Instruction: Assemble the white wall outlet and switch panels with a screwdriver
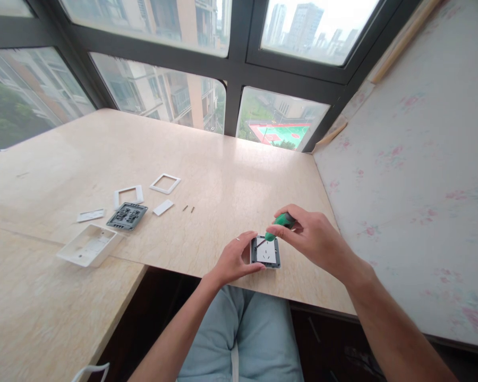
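The person wears pale blue, softly creased trousers (265, 334), with a narrow white strip (235, 363) showing down the middle. The forearms (175, 337) are bare, and the left hand (233, 260) bears a thin, pale ring (238, 239).

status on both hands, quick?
Left hand: holding the socket at its left side, thumb and fingers curved around it.
Right hand: closed on the green handle of the screwdriver.

Green-and-black smooth plastic screwdriver handle (282, 220), slim metal screwdriver shaft (261, 244), smooth white rectangular plastic socket face (266, 254), matt grey plastic socket frame (278, 260), glossy cream marbled tabletop (231, 170), light-blue cloth trousers (263, 329)
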A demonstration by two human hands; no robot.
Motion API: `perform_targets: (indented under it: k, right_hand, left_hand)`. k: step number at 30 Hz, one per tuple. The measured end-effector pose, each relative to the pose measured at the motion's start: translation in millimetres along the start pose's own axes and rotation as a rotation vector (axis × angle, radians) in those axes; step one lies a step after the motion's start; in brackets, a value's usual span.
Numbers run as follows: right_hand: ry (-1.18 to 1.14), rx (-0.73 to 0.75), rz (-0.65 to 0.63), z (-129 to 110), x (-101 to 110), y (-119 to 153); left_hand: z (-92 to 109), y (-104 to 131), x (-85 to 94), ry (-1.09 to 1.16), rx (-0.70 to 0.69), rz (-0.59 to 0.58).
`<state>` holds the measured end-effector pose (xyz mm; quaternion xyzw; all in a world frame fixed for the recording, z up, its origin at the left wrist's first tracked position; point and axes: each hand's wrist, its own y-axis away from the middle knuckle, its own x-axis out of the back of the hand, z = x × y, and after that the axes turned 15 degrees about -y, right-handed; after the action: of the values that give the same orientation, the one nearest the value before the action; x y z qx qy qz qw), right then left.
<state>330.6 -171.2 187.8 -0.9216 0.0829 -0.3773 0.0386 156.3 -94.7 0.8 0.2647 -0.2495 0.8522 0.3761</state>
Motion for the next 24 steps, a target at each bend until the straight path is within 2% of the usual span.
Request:
perform_targets:
  k: [3,5,10,14,19,21,24]
  right_hand:
    - [0.344,0.032,0.16,-1,-3,-4]
    - [0.392,0.049,0.196,-2,-6,-5]
    - [0.057,0.018,0.039,-4,-6,-3]
    - [-0.071,-0.026,-0.015,-1,0,0]
    - [-0.223,0.01,-0.21,1,7,5]
    - [-0.239,0.004,-0.237,1,7,6]
    - [-0.252,-0.021,-0.191,0,5,5]
  left_hand:
    - [1,0,1.3,-0.006,0.009,-0.006]
    - [2,0,2.0,-0.008,0.009,-0.009]
    - [3,-1,2.7,-0.012,0.004,-0.007]
    - [3,-1,2.0,0.002,-0.009,0.005]
    - [2,-1,1.5,0.0,-0.015,0.01]
    - [2,-1,1.7,0.005,-0.023,0.009]
    - [2,-1,1.6,0.001,-0.018,0.007]
